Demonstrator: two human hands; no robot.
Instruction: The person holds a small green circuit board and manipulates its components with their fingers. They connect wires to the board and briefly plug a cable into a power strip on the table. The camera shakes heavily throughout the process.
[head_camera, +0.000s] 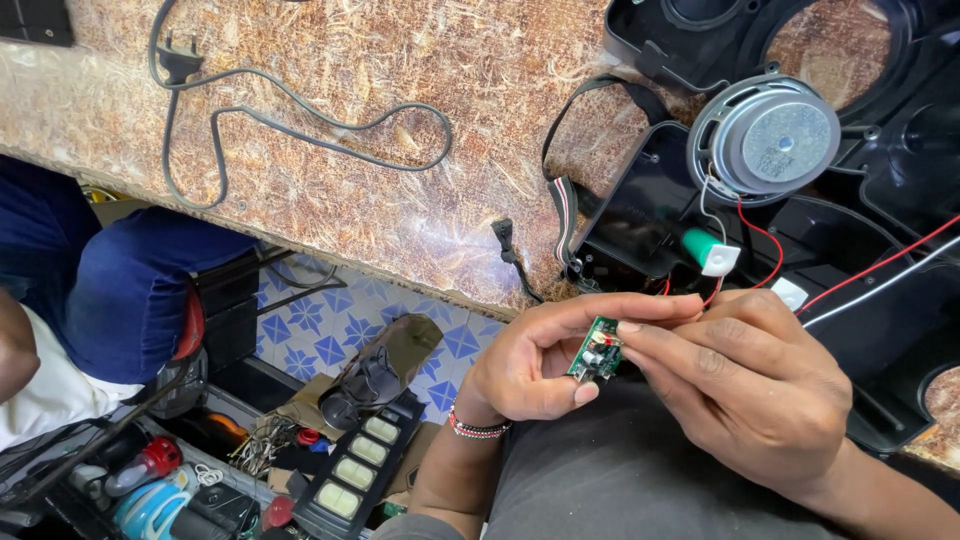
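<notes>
**Small green board held up between both hands, over the lap**

Far left, below the tabletop (330, 200) edge: a seated person's blue-clad knee (130, 300), and an open box of tools and oddments (200, 470) on the patterned floor tiles (310, 330). A black remote with pale buttons (355, 470) lies across the clutter. No readable packaging there; only a red-capped bottle (150, 465) stands out by colour.

On the tabletop, a black power cord (290, 110) lies in loose loops, plug end upper left.

Centre: left hand (535, 365) curled, thumb and fingers closed on the edges of a small green circuit board (597, 352), tilted face-up toward the camera (likely for inspection). Right hand (745, 385) closes over it from the right, forefinger tip touching the board's top edge, steadying it.

Right: open black speaker housing (880, 300) lying inside-up, a round grey speaker driver (765, 140) resting on it. Red and white wires (870, 270) run from the housing toward the hands. A green cylindrical part with white cap (710, 250) sits just above them.
</notes>
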